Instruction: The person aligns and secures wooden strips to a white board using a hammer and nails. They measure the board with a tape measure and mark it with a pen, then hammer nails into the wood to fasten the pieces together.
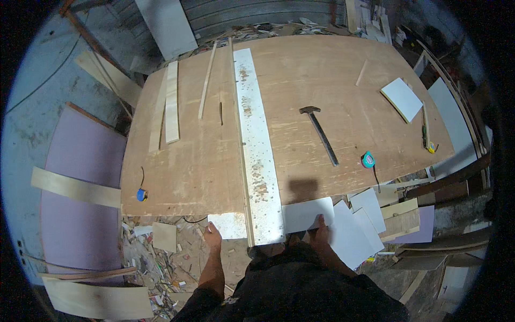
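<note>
My left hand (212, 234) is closed round the left end of a white panel (308, 214), thumb on top. My right hand (321, 234) grips the near edge toward the panel's right end. A long white board (259, 142) with brown scuffs and a light wooden edge runs lengthwise over the table, its near end sticking out past the front edge. It crosses over the panel and hides the panel's middle, so I cannot tell whether the two touch.
On the brown wooden table (300, 75) lie a hammer (321, 134), a teal tape measure (368, 159), a blue tape measure (141, 194), a white square panel (402, 100) and wooden strips (171, 102). White offcuts (354, 236) lean at the right; scraps (155, 268) litter the floor.
</note>
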